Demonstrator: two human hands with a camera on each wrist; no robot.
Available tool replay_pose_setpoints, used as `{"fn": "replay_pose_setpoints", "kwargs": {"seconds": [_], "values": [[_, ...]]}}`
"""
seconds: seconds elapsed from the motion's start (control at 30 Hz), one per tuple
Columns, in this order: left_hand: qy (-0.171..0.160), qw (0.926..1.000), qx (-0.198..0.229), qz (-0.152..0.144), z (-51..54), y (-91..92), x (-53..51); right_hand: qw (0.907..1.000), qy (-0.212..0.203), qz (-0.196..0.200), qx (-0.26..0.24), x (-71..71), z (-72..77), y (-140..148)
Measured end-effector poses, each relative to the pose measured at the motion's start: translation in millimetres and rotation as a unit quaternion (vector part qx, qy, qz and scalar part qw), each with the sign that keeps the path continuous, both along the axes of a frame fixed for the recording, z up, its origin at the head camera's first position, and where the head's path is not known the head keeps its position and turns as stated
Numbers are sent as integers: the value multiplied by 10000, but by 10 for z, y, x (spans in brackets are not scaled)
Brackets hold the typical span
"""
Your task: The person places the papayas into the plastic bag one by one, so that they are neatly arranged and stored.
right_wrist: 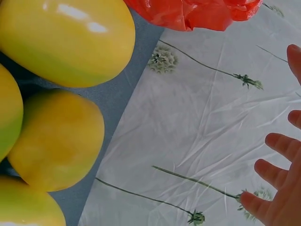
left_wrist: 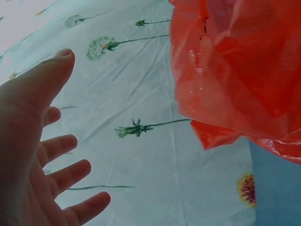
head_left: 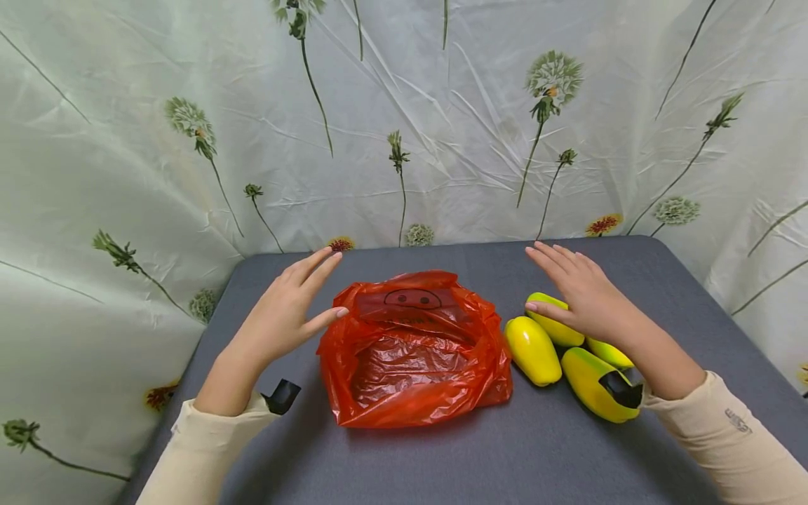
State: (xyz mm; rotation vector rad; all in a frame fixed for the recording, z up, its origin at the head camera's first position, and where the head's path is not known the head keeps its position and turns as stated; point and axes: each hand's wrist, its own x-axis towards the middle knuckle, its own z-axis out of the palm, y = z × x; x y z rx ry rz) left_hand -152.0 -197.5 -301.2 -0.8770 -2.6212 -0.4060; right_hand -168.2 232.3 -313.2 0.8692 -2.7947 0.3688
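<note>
A red plastic bag (head_left: 410,414) stands on the grey table with its mouth spread, showing crumpled plastic inside; its side (left_wrist: 235,70) fills the upper right of the left wrist view. The left hand (head_left: 278,315) is held in the air left of the bag, fingers extended, holding nothing; its fingers also show in the left wrist view. Several yellow-green mango-like fruits (head_left: 533,351) lie right of the bag, some touching; they fill the left of the right wrist view (right_wrist: 66,42). Over them hovers the right hand (head_left: 587,298), fingers extended and holding nothing.
The grey table (head_left: 429,466) has rounded back corners. Behind and beside it hangs a pale curtain (head_left: 467,126) printed with dandelions and stems. A black piece (head_left: 283,396) is fixed at the left wrist, another (head_left: 621,389) at the right wrist.
</note>
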Motion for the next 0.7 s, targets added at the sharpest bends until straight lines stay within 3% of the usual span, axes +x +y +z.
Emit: {"fn": "replay_pose_setpoints", "kwargs": {"seconds": [0.4,0.7], "values": [[-244,9948,978,178,-321,-82,110,9989,-184,-163,-395,54,-94,95],[-672,9799,1835,394,-661,-104,238,9975,-246,-327,-570,139,-194,183]]}}
